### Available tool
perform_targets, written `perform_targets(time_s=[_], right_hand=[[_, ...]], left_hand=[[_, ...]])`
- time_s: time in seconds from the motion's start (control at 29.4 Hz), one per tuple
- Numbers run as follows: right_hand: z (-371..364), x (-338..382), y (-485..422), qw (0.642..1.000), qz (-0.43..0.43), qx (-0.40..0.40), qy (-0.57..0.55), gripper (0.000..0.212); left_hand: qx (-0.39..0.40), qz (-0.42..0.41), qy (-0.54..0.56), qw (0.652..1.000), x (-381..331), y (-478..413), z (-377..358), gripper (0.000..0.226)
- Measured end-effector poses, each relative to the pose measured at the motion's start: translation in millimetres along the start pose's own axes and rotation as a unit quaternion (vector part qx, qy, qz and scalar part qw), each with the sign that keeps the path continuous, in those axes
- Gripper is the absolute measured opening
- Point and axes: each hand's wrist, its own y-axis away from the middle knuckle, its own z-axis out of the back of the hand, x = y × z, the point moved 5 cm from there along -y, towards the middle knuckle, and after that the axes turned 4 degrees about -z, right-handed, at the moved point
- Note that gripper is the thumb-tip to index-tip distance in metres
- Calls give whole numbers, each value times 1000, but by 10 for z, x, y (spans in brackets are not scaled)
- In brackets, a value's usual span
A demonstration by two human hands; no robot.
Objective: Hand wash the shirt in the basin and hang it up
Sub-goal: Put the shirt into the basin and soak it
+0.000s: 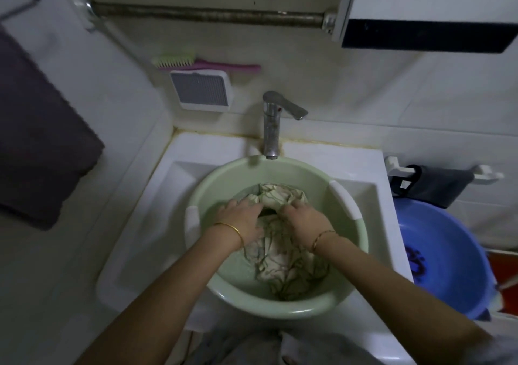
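A cream shirt with thin dark lines (280, 261) lies wet and bunched in a pale green plastic basin (224, 174) that sits in a white sink. My left hand (241, 219) presses on the shirt's left side, fingers spread and partly curled into the cloth. On the right side, my right hand (302, 219) grips a fold of the same shirt. Both hands meet near the basin's middle, with a lump of fabric pushed up beyond the fingers. Water shows in the basin around the cloth.
A chrome tap (272, 123) stands behind the basin, its spout over the rim. A metal rail (207, 14) runs along the wall above. A dark towel (36, 140) hangs left. A blue basin (448, 255) sits lower right, a brush (179, 60) on the wall.
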Motion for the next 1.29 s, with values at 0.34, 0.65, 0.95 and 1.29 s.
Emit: perform_targets(time_s=[0.34,0.65,0.95,1.29], right_hand=[[147,236,240,994,69,-81,41,28],[287,275,339,993,60,-98,21,24],[631,308,296,984,81,-151,54,50],[1669,561,355,902,119,-409,69,20]], left_hand=[[-103,-14,-34,994,-103,284,123,44],[-184,9,-54,981,-84,476,271,45],[-300,33,-60,952,-39,608,518,64],[-434,61,-54,897,146,690,1166,66]])
